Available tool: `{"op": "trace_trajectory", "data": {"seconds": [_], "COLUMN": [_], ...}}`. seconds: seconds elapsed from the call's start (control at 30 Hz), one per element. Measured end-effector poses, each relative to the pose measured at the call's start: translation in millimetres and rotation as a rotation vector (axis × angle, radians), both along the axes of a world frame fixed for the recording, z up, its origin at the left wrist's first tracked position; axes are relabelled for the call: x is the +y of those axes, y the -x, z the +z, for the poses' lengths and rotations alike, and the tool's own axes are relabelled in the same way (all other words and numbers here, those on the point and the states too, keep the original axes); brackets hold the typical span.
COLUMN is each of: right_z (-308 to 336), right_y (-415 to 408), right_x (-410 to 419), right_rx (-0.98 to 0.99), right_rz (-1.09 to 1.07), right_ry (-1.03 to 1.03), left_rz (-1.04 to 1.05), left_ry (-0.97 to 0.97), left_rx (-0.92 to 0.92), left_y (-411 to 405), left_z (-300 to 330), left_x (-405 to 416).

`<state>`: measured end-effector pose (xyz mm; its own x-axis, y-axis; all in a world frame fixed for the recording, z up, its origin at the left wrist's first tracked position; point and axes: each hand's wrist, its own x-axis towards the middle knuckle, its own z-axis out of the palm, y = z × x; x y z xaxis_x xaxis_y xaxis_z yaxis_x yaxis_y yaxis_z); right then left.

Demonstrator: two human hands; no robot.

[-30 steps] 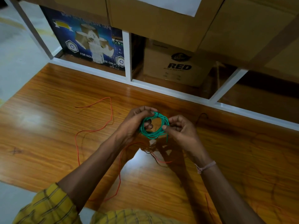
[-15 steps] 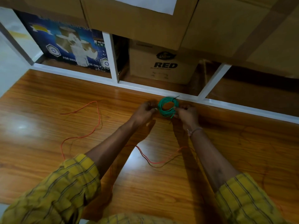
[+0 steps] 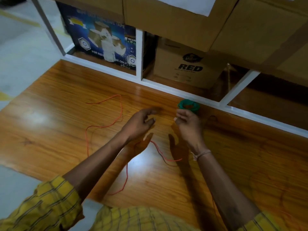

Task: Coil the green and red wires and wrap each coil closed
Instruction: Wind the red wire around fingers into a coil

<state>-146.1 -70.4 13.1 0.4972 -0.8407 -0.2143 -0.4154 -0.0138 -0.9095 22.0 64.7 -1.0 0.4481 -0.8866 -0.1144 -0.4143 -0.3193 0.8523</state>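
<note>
Green wire coil (image 3: 188,106) sits on the wooden tabletop (image 3: 66,124) right of frame centre, tight against the white shelf frame (image 3: 166,90) at the table's far edge; it reads as a bundled ring, so the green half looks done, though whether its tail is wrapped closed is too small to tell. Right hand (image 3: 189,125) is just below the coil in the frame, fingers loosely curled and holding nothing I can make out; contact with the coil is unclear, it looks like a release. Left hand (image 3: 141,123) is at centre, fingers relaxed and apart, holding nothing. Red wire (image 3: 120,112) is not coiled: it lies loose on the table, looping from upper centre-left down past the left forearm toward the lower centre, with another stretch running between the two wrists. Roughly half the task is left by my read: gather the red wire, wind it, wrap it shut. Cardboard box marked RED (image 3: 188,69) and a blue printed box (image 3: 101,42) sit in the shelf along the top.
</note>
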Motion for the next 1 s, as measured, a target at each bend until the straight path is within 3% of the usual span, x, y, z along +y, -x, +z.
{"op": "trace_trajectory", "data": {"seconds": [0.13,0.23,0.4,0.67,0.87,1.0], "right_z": [-3,-7,-11,-11,-7,6], "right_y": [-18,-29,-49,-77,-65,-40], "right_x": [20,32,46,44,47,39], "right_rx": [-0.016,-0.004,0.020,-0.005,0.019,-0.023], "right_rz": [0.087,0.143,0.209,0.265,0.190,0.188], "right_ry": [0.003,0.018,0.000,-0.136,-0.091,-0.123], "left_rz": [0.133,0.286,0.240,-0.008,-0.191,0.040], "left_ry": [-0.024,-0.143,-0.322,-0.170,-0.073,0.051], "left_rx": [-0.336,-0.438,-0.289,-0.194,-0.181,-0.263], "left_y": [-13,-21,-34,21,42,30], "left_z": [-14,-27,-41,-29,-11,18], "left_x": [29,43,48,54,62,70]}}
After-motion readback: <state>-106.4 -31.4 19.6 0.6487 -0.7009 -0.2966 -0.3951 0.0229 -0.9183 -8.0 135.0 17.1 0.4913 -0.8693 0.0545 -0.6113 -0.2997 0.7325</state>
